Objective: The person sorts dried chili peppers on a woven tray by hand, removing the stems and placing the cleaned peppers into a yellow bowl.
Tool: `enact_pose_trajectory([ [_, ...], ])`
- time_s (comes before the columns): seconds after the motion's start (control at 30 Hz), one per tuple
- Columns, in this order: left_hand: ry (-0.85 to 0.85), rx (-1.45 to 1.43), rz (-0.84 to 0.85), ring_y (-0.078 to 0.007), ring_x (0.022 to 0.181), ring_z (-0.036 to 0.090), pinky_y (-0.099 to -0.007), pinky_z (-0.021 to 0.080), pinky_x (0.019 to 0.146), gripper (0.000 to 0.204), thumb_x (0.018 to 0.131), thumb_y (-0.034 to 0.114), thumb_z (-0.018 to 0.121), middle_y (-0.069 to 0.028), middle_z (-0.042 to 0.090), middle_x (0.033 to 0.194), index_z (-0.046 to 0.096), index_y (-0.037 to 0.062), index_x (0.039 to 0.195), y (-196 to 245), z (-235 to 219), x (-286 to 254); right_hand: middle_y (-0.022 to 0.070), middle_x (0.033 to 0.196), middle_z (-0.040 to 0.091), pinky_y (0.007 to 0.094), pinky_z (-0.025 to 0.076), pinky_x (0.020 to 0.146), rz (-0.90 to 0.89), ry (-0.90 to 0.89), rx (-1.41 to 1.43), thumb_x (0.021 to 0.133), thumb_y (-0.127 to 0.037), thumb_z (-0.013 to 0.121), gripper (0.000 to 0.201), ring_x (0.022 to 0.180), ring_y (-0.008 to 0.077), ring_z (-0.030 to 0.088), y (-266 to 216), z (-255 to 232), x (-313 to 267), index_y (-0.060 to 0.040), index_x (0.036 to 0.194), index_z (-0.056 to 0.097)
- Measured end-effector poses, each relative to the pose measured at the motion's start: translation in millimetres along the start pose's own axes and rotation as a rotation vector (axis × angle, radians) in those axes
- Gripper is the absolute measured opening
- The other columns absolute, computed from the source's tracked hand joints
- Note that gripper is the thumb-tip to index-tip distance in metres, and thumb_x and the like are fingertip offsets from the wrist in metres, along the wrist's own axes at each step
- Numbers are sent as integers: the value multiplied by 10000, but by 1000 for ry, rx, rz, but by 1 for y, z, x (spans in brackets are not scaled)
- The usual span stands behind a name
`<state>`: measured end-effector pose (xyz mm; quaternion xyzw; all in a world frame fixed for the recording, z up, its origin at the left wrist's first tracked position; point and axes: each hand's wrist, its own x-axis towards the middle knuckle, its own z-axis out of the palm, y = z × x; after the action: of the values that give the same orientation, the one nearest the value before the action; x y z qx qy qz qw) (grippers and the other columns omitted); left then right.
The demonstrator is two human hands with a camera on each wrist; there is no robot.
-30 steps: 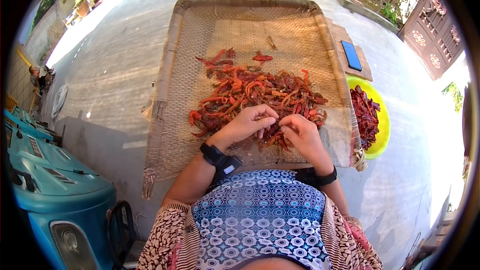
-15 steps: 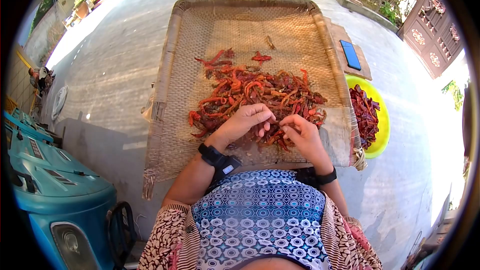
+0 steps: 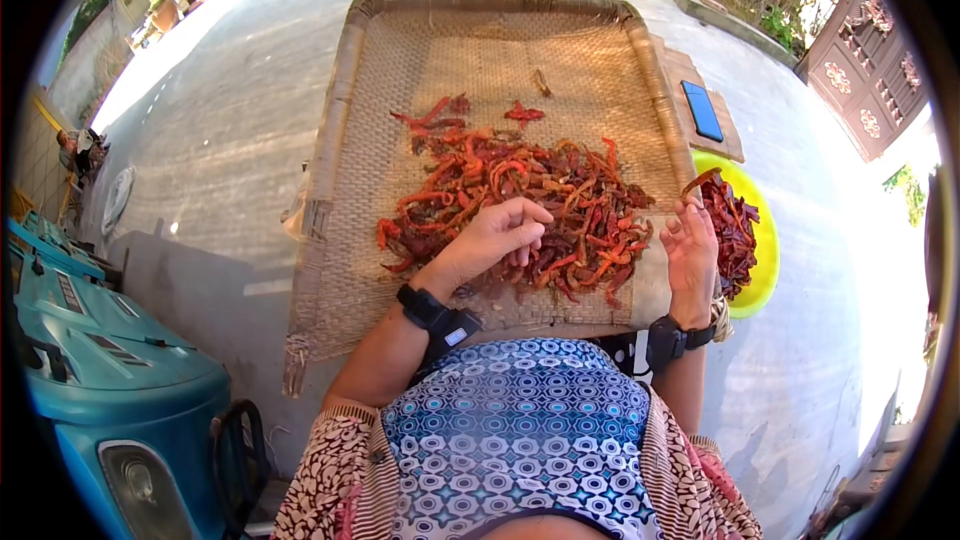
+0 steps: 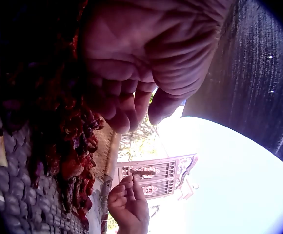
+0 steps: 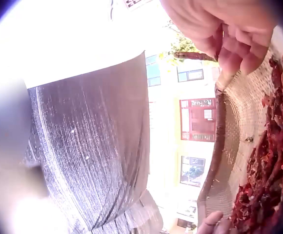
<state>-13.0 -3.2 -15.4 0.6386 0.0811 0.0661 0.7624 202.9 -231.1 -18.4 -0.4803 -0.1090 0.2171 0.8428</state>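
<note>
Dried red chilies (image 3: 470, 165) lie heaped on a woven tray (image 3: 400, 70). Just above the heap's near side, my left hand (image 3: 490, 240) hangs with its fingers loosely bent; the left wrist view shows nothing held in this hand (image 4: 151, 48). Beyond the tray's right edge, my right hand (image 3: 690, 255) is raised beside a yellow-green basin (image 3: 767, 240) holding dark red chilies (image 3: 730, 230). A single chili (image 3: 703, 180) is pinched at its fingertips. It also shows in the right wrist view, the chili (image 5: 192, 56) sticking out sideways from the right hand (image 5: 229, 31).
A blue phone (image 3: 702, 111) lies on a board (image 3: 728, 138) right of the tray. At the left stands a teal vehicle (image 3: 130, 340). A few loose chilies (image 3: 523, 115) and one brownish piece (image 3: 542, 83) lie beyond the heap.
My right hand has moved from beside the left hand to the right, near the basin, with a chili now showing at its fingertips. The left hand has stayed nearly in place.
</note>
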Motion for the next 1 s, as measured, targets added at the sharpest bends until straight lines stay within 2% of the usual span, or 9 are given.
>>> enact_pose_trajectory([
  [0.1,-9,31,-6,-77,713,588,-212,472,635,261,969,207,576,-19,626,851,567,46,1174,-5,-1,2,33,1101,653,266,531,721,86,120,411,971,-197,567,232,827,112,636,2,-31,24,-74,1167,558],
  [0.2,-12,81,-20,-78,713,584,-215,473,634,247,969,200,568,-17,615,854,567,49,1164,-6,0,2,44,1129,645,271,531,734,64,104,365,966,-183,570,247,848,112,636,8,-35,25,-67,1183,551],
  [0.3,-24,93,-29,-72,693,575,-215,472,616,224,972,187,556,-5,593,847,567,49,1148,-4,2,2,48,1097,646,268,525,733,140,86,221,962,-152,562,264,852,115,628,17,-22,18,-60,1208,537],
  [0.4,-9,102,-37,-75,691,576,-216,473,616,221,971,182,556,-7,597,846,569,47,1145,-4,2,2,53,1109,634,264,510,744,140,-85,40,951,-190,591,320,853,114,614,25,-1,0,-51,1231,527],
  [0.53,-4,112,-33,-77,693,580,-216,475,616,223,970,178,555,-10,602,844,570,45,1148,-6,1,4,45,976,647,243,497,705,77,-306,-526,945,-142,593,218,852,126,613,25,43,-23,-37,1135,581],
  [0.67,2,104,-24,-79,696,586,-217,478,618,226,968,173,556,-12,603,843,568,41,1152,-8,0,4,54,996,602,292,501,758,-175,-649,-1053,844,-115,676,258,859,167,607,27,63,-44,-42,1084,619],
  [0.8,-5,84,-22,-81,694,587,-216,478,616,224,967,165,553,-14,601,841,566,36,1149,-8,0,4,83,1045,586,331,509,787,-567,-751,-1237,790,-100,693,319,875,210,618,35,66,-44,-55,1097,621],
  [0.9,-10,90,-14,-81,692,585,-216,480,615,221,968,159,548,-15,598,839,565,33,1149,-8,0,3,92,1053,587,342,511,774,-285,-553,-1173,786,-100,692,334,871,229,622,42,64,-44,-60,1108,614],
  [1.0,-20,87,-15,-81,709,588,-219,483,629,228,971,168,548,-15,606,850,566,35,1155,-9,-1,3,86,1029,584,350,507,757,-253,-613,-1175,788,-88,681,343,856,247,617,41,65,-39,-70,1122,606],
])
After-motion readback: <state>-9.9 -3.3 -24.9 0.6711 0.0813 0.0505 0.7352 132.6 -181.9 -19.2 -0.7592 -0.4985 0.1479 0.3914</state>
